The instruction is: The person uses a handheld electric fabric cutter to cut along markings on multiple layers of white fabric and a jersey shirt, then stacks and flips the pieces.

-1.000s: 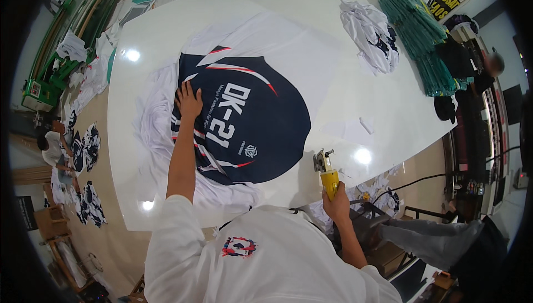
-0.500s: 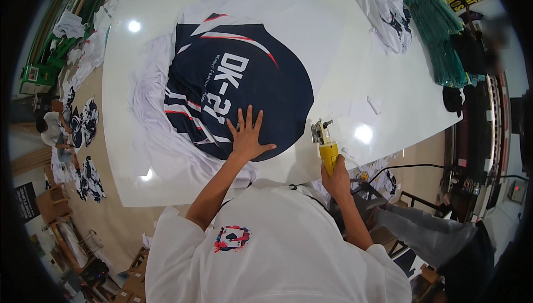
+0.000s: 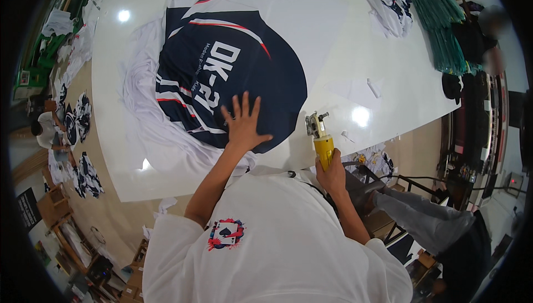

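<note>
My left hand [image 3: 244, 125] lies flat with fingers spread on the lower part of a navy printed fabric piece [image 3: 272, 75]. White and red stripes and white lettering mark this piece, and its right edge is curved. Thin white fabric [image 3: 141, 92] lies bunched along its left side. To the right of the navy piece, my right hand [image 3: 331, 172] is wrapped round the yellow body of a handheld electric fabric cutter [image 3: 323, 146]. The cutter's metal head points away from me over the white table, apart from the fabric. Its blade is too small to make out.
A crumpled white and navy fabric bundle [image 3: 383, 0] lies at the table's far right, beside green sheeting [image 3: 430, 14]. A small white scrap [image 3: 374, 88] rests on the white table [image 3: 344, 47]. Another person's grey-trousered leg [image 3: 416, 211] is at right; someone works at far left [image 3: 47, 128].
The fabric, table and surroundings have shifted slightly up and left in view. My left hand stays spread on the navy piece, and my right hand still grips the cutter.
</note>
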A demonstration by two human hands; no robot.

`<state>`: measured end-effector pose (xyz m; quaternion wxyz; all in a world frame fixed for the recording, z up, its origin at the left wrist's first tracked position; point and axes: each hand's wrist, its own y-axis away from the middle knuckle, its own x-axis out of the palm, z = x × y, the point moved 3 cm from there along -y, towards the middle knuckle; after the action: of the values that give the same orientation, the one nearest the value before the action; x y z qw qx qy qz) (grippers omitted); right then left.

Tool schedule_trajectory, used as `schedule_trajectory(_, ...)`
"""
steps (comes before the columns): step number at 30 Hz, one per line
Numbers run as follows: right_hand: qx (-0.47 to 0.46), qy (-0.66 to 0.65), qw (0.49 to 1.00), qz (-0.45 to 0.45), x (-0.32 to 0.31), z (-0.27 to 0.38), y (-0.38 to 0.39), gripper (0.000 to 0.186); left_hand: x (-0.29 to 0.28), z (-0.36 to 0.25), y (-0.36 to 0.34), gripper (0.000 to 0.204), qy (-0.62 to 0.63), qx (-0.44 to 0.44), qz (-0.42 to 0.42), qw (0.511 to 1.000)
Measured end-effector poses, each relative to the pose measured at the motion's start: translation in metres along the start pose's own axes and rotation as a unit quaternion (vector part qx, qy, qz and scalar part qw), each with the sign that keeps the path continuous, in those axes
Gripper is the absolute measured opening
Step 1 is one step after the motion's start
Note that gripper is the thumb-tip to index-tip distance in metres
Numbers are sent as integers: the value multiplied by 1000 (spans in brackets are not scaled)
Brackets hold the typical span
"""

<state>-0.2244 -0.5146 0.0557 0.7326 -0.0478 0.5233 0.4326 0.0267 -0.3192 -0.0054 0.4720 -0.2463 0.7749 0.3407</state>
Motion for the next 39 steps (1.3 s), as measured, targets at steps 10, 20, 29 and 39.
schedule_trajectory(10,-1,-3,1000,-9,-1,10,2,57,15,-68,-141,83,-56,262,-15,963)
schedule_trajectory(20,23,9,1000,1,-9,4,-1,64,-17,-24,-62,85,-6,127,-107,986)
schedule_trajectory(29,-24,14,1000,8,-5,7,-11,62,10,-4,26,114,40,4,-27,999)
schedule_trajectory(39,-7,12,1000,13,-4,10,-9,59,5,8,36,129,43,-59,27,997)
